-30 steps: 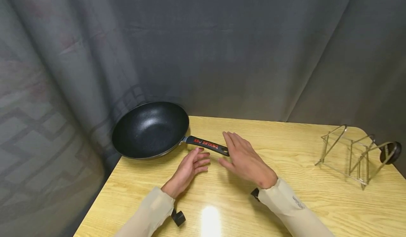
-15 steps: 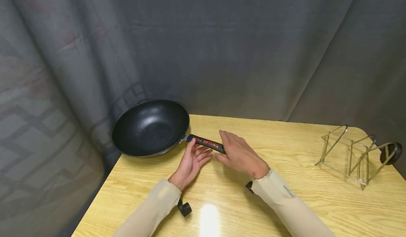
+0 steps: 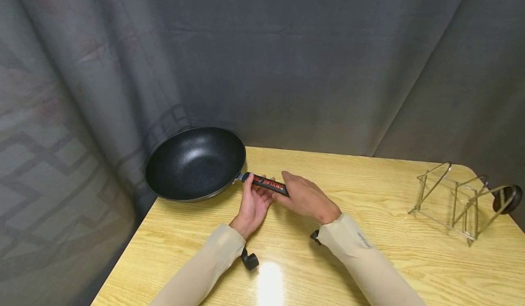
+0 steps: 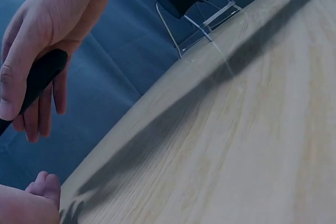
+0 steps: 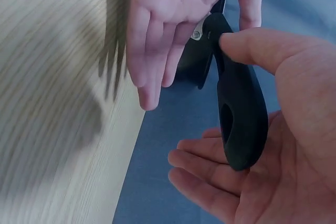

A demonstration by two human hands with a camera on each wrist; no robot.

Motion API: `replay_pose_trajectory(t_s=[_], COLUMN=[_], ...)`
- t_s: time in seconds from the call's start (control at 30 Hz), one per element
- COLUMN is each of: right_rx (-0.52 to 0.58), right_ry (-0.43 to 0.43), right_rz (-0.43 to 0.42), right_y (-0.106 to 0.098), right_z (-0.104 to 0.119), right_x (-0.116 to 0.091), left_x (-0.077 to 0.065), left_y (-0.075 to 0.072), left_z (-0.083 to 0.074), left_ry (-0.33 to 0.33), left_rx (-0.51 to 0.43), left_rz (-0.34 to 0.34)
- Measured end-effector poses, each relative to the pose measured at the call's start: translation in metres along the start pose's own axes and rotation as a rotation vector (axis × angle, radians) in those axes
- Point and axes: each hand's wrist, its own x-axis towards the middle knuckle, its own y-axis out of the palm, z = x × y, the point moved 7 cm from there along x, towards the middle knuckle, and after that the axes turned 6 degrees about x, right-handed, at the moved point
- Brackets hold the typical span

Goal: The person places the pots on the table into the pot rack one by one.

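Note:
A black frying pan (image 3: pixel 194 162) sits at the table's far left corner, its handle (image 3: pixel 266 184) pointing right toward me. My right hand (image 3: pixel 305 196) holds the handle's (image 5: pixel 239 114) end, which lies in the palm with the thumb (image 5: pixel 252 45) laid over the top. The left wrist view shows that same hand (image 4: pixel 42 40) wrapped over the handle (image 4: pixel 37 80). My left hand (image 3: pixel 254 201) lies palm up under the handle near the pan. Its fingers (image 5: pixel 152 51) are straight and touch the handle from below.
A wire rack (image 3: pixel 459 196) stands at the table's far right, with a black knob (image 3: pixel 506 197) at its end. The wooden table (image 3: pixel 369 260) ends at rounded corners. A grey curtain hangs close behind and to the left.
Both hands have moved forward onto the pan handle. The right thumb has come down over it and the left fingers have slid beneath it. The pan has barely moved.

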Motion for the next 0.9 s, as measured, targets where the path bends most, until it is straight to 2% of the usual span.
replay_pose_trajectory(t_s=[0.13, 0.33, 0.47, 0.63, 0.9], right_rx=[0.001, 0.056, 0.073, 0.058, 0.148], right_ry=[0.013, 0.026, 0.033, 0.050, 0.097], right_rz=[0.037, 0.081, 0.108, 0.126, 0.206], right_y=[0.004, 0.011, 0.015, 0.017, 0.023], right_z=[0.001, 0.001, 0.001, 0.000, -0.002], right_x=[0.005, 0.013, 0.015, 0.018, 0.023], left_x=[0.007, 0.020, 0.024, 0.026, 0.030], left_y=[-0.002, 0.000, 0.002, 0.007, 0.010], left_z=[0.001, 0.002, -0.001, -0.005, -0.007], left_ry=[0.013, 0.060, 0.105, 0.127, 0.176], left_rx=[-0.038, -0.069, -0.114, -0.185, -0.201], left_rz=[-0.022, 0.006, 0.030, 0.066, 0.065])
